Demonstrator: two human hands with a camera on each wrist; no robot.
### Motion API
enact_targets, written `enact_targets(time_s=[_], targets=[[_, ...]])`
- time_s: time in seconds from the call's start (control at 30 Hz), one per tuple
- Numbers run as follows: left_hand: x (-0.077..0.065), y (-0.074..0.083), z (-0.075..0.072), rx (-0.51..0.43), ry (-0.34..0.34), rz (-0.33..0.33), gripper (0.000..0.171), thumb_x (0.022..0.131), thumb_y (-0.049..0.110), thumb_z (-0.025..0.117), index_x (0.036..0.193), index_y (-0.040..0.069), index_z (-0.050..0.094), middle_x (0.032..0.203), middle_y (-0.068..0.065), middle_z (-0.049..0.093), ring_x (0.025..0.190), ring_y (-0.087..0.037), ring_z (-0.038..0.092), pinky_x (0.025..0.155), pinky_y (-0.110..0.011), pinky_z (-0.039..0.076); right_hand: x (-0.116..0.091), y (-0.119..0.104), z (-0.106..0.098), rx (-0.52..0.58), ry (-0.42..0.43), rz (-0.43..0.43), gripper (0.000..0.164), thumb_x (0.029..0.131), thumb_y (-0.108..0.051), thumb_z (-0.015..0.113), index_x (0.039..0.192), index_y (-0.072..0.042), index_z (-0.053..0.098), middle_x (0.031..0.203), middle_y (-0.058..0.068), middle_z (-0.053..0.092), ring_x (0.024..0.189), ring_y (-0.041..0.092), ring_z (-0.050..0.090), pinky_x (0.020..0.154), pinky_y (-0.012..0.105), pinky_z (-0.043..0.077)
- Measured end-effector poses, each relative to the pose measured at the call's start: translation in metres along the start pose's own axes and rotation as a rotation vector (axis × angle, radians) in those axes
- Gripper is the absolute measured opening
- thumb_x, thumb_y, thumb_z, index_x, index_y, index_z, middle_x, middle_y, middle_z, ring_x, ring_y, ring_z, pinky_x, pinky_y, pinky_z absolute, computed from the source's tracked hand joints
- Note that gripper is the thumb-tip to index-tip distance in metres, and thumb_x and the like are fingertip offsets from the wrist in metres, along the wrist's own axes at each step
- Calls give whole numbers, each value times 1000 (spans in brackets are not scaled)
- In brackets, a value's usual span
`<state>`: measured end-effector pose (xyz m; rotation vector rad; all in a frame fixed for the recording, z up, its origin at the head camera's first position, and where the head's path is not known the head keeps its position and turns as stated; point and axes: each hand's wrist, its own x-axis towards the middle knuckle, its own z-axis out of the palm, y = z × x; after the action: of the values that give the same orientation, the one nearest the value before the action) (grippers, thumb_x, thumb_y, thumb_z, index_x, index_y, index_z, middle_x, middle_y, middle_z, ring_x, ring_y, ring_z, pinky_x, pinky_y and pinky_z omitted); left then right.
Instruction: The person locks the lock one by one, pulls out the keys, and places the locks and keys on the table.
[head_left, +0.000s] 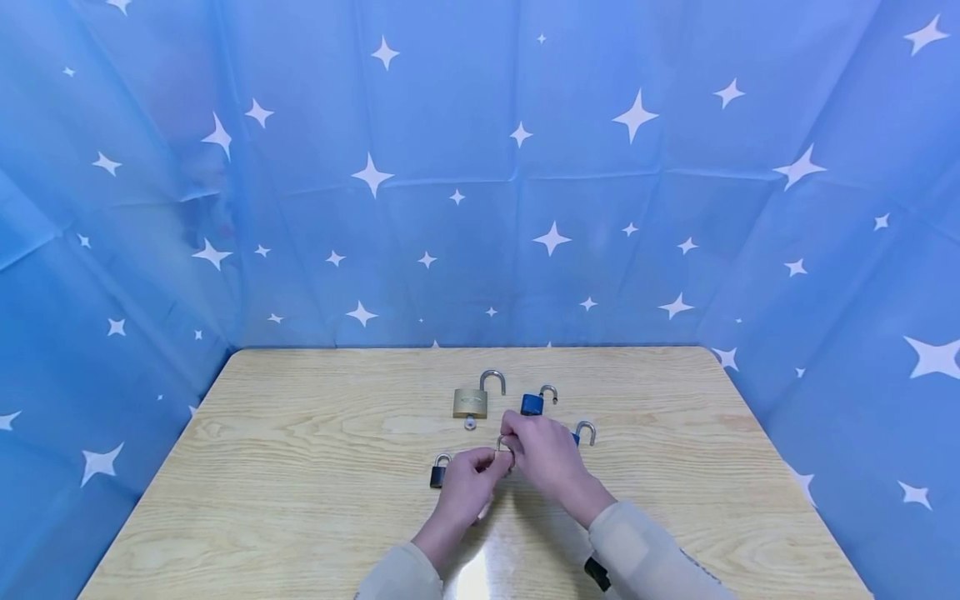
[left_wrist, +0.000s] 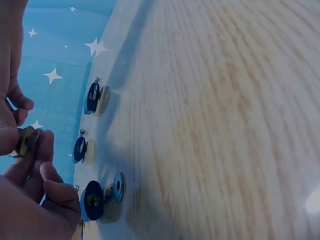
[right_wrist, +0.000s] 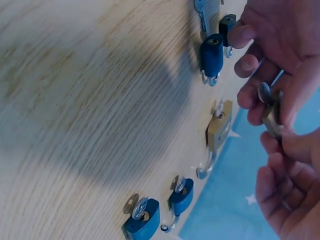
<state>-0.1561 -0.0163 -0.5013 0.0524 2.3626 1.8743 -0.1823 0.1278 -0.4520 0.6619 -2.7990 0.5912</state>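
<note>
Both hands meet over the table around a small brass padlock (right_wrist: pixel 270 120), with a key (right_wrist: pixel 265 93) at its bottom. My left hand (head_left: pixel 467 485) grips the padlock's body between thumb and fingers. At the shackle (head_left: pixel 501 442), my right hand (head_left: pixel 549 457) pinches with thumb and fingertips, which hide part of it. Close by the left hand stands a black padlock (head_left: pixel 437 476) with its shackle down. A blue padlock (right_wrist: pixel 212 56) with a key (right_wrist: pixel 202 14) lies near it, mostly hidden by the left hand in the head view.
Behind the hands lies a large brass padlock (head_left: pixel 470 403), shackle swung out, key inserted. Two blue padlocks with raised shackles, one farther back (head_left: pixel 532 404) and one nearer (right_wrist: pixel 145 220), lie to the right. A blue starry curtain (head_left: pixel 480 250) surrounds the wooden table (head_left: pixel 300 433).
</note>
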Motion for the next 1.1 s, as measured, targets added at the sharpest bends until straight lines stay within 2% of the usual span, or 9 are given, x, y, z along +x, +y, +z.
enact_targets(time_s=[0.13,0.27,0.47,0.57,0.67,0.77,0.83,0.93,1.1], targets=[[0,0,-2,-24,-40,-4,41,92,37,61,76,-1,64,57,6,42,52,-9,37,49,-23,32,-1,3,-2,22,-16,7,11,86,-13,69,84,-20,61,70,-11,61,56,2,48,52,25,41],[1,-2,-2,-36,-58,-20,43,93,38,60,78,-3,63,58,5,42,53,-9,37,51,-23,33,-2,4,-7,78,-32,65,7,89,-18,67,95,-18,65,77,-7,67,59,4,52,54,27,43],[2,-1,-3,-72,-30,-78,35,92,41,61,91,8,71,69,1,51,57,-11,41,55,-27,38,-12,11,-10,173,-46,182,9,90,-18,66,98,-14,67,82,-2,69,69,9,60,60,32,48],[4,-1,-2,-101,-15,-111,38,90,44,62,92,7,71,71,3,49,59,-12,40,55,-27,37,-21,17,-4,252,-76,212,6,88,-14,66,95,-14,67,79,-6,67,69,7,58,61,30,48],[5,-2,-2,-120,5,-143,41,89,46,63,91,6,70,74,3,52,65,-13,43,58,-28,37,-31,18,5,414,-112,252,5,88,-13,65,93,-11,68,79,-3,66,67,11,57,59,27,48],[6,-2,-2,-123,35,-158,39,87,47,65,95,10,72,91,-1,64,84,-17,52,74,-35,43,-39,12,14,639,-155,338,11,90,-14,64,96,-5,68,83,7,67,67,18,58,56,26,47],[5,-2,-2,-132,42,-165,38,87,48,65,97,12,73,107,-4,66,100,-21,54,87,-43,42,-43,6,21,789,-164,436,18,90,-16,63,100,-1,67,87,13,68,70,21,59,56,27,48],[4,-2,-3,-137,29,-153,38,87,47,65,100,12,72,117,-7,66,114,-26,52,98,-52,37,-46,-3,30,932,-127,569,26,91,-21,64,105,1,66,93,15,70,74,19,60,58,27,47],[4,0,-4,-124,1,-133,38,87,48,64,100,12,72,118,-7,66,115,-27,52,100,-54,35,-46,-13,36,1062,-19,726,30,92,-26,63,108,-1,65,95,9,71,72,14,57,57,25,44]])
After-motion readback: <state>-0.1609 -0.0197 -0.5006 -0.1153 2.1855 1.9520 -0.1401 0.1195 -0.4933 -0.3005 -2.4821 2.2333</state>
